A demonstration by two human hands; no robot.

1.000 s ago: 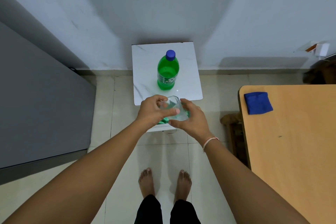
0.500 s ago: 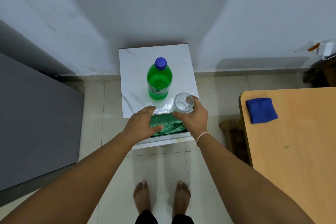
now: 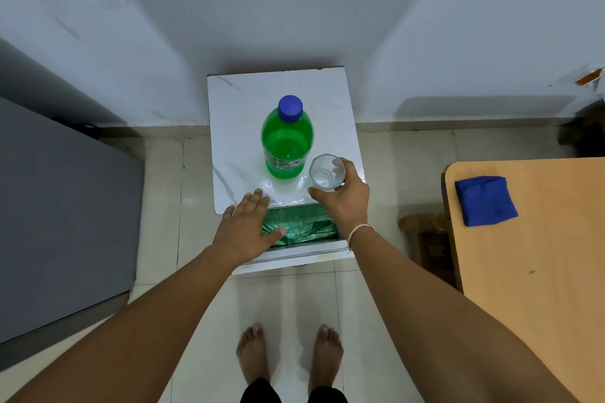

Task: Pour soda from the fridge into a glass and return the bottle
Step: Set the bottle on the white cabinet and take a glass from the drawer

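Note:
A green soda bottle (image 3: 287, 144) with a blue cap stands upright on a small white cabinet top (image 3: 239, 127). My right hand (image 3: 343, 199) grips an empty clear glass (image 3: 326, 171), which is upright at the top's front right, just right of the bottle. My left hand (image 3: 244, 229) lies flat with straight fingers over the cabinet's front left edge and the open drawer (image 3: 301, 232), which has a green foil lining.
The grey fridge (image 3: 62, 213) stands shut on the left. A wooden table (image 3: 540, 255) on the right carries a blue cloth (image 3: 484, 199). The white wall is right behind the cabinet. My bare feet are on the tiled floor below.
The glass went from both hands above the drawer to my right hand alone, then up onto the cabinet top beside the bottle. My left hand let go and flattened over the drawer.

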